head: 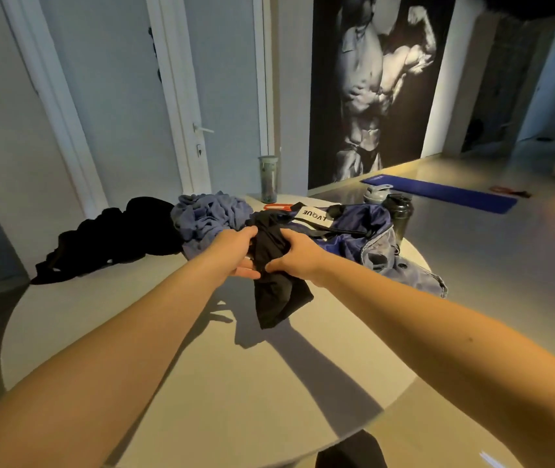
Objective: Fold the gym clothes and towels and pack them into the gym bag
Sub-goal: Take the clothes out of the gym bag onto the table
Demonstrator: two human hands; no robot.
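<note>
Pale round table (141, 332) before white doors. Far left, black heap (110, 238), then blue towel (208, 219). Mid-table, left hand (235, 249) and right hand (294, 256) both clutching black garment (277, 292), hanging over the tabletop. Right: blue bag (353, 238), dark bottle (401, 214).

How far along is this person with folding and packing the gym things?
Barely begun. Done: nothing looks folded. In hand: the left hand and right hand grip a bunched black garment over the table. Still to do: the crumpled blue-grey cloth and the black heap lie unfolded, and the blue gym bag sits slumped beside them; what it holds is not visible.
</note>
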